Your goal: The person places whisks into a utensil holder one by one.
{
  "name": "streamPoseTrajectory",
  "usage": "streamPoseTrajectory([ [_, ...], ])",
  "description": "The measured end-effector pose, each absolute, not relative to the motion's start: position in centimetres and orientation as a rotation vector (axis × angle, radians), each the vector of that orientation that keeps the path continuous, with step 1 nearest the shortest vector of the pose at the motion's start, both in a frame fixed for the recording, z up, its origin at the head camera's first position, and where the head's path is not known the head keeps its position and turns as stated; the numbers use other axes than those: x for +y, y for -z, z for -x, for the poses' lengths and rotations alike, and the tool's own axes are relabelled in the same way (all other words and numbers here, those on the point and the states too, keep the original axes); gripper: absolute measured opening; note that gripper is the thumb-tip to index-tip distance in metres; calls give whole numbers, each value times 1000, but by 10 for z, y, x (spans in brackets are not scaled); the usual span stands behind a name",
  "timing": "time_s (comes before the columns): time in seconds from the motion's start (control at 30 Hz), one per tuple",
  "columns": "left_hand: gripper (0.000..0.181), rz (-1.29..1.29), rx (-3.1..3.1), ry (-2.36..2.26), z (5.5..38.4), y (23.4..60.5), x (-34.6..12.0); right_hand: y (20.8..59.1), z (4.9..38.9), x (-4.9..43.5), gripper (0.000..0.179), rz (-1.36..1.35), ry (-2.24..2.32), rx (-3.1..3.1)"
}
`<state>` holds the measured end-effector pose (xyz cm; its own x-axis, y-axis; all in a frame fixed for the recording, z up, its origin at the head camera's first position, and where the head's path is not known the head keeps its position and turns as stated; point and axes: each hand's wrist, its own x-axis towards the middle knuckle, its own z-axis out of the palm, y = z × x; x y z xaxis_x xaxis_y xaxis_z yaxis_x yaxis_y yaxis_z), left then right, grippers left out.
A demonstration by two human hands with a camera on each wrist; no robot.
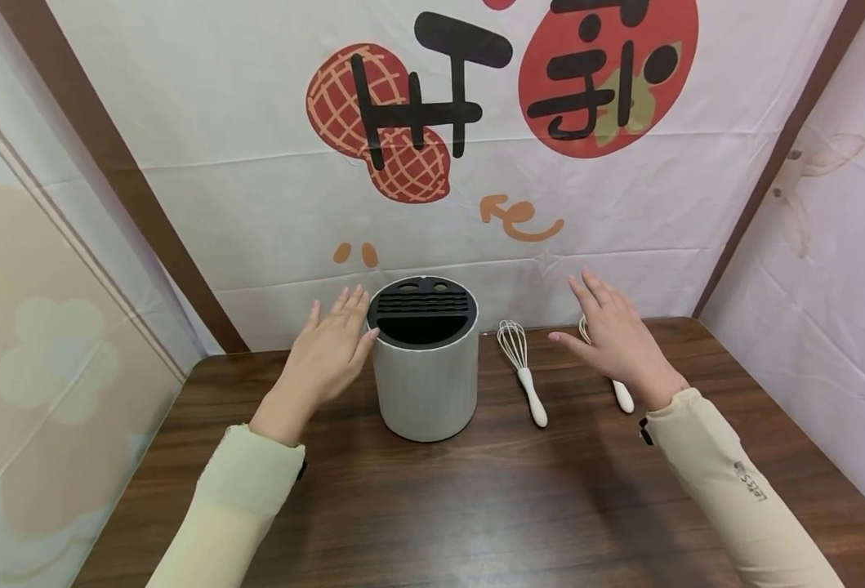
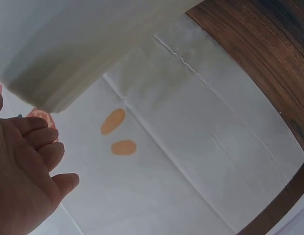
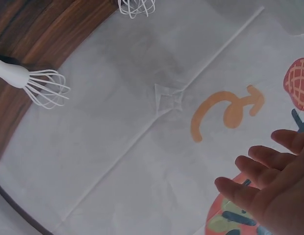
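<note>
A light grey cylindrical utensil holder [image 1: 426, 392] with a black slotted top stands upright near the back of the table. My left hand [image 1: 327, 347] is just left of its rim, fingers extended and holding nothing. In the left wrist view the holder's pale wall [image 2: 78, 49] looms above that hand [image 2: 29, 166]. Right of the holder lies a white whisk [image 1: 526, 380]. A second whisk [image 1: 623, 398] lies farther right, partly hidden beneath my raised right hand [image 1: 618, 339], whose fingers are spread and empty. Its wires [image 3: 46, 88] show in the right wrist view.
The dark wooden table [image 1: 432, 523] meets a white printed cloth backdrop [image 1: 256, 204] right behind the holder and whisks. More cloth [image 1: 829, 269] hangs along the right side, and a flower-printed one [image 1: 57, 367] along the left.
</note>
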<state>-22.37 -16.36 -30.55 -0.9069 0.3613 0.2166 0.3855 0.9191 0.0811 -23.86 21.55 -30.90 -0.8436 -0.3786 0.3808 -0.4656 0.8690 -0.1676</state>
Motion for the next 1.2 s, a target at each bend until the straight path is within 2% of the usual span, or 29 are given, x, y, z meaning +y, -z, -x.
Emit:
streamPoseTrajectory([
  [0.4, 59, 547, -2901, 156, 223, 310, -157, 321, 249, 235, 58, -475, -557, -2836],
  [0.67, 59, 530, -2879, 148, 223, 310, -152, 353, 261, 257, 40, -429, -574, -2896],
  [1.2, 48, 431, -2745, 211, 221, 318, -144, 424, 274, 304, 34, 19, -855, -2966],
])
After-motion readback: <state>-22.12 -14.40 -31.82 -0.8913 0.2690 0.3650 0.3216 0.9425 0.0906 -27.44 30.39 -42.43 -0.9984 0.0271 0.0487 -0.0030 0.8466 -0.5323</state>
